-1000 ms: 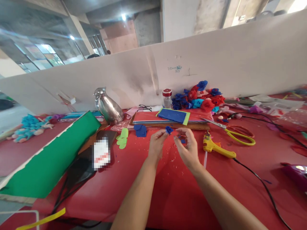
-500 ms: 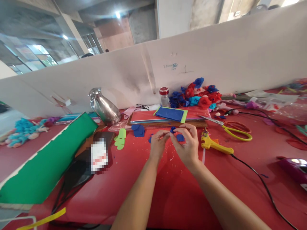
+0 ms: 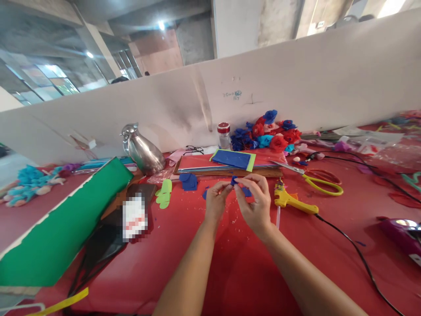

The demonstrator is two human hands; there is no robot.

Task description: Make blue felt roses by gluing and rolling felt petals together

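Between my fingertips is a small rolled blue paper piece (image 3: 233,180), partly hidden by the fingers. My left hand (image 3: 216,199) pinches it from the left, and my right hand (image 3: 255,199) grips it from the right with thumb and forefinger. More blue paper (image 3: 246,192) lies on the red table behind my right hand. To the left are a stack of blue paper pieces (image 3: 188,181) and light green rounded cutouts (image 3: 164,194). A yellow glue gun (image 3: 294,202) rests just right of my right hand.
Yellow-handled scissors (image 3: 322,184) lie at the right, near the glue gun's black cord (image 3: 351,245). Behind stand a metal jug (image 3: 144,151), a red-lidded jar (image 3: 224,136) and paper flowers (image 3: 271,134). A green board (image 3: 72,224) leans at left beside a dark pouch (image 3: 108,232).
Both hands keep their pinch on the blue paper piece, and the right fingers have shifted slightly over it. The whole view has tilted a little.
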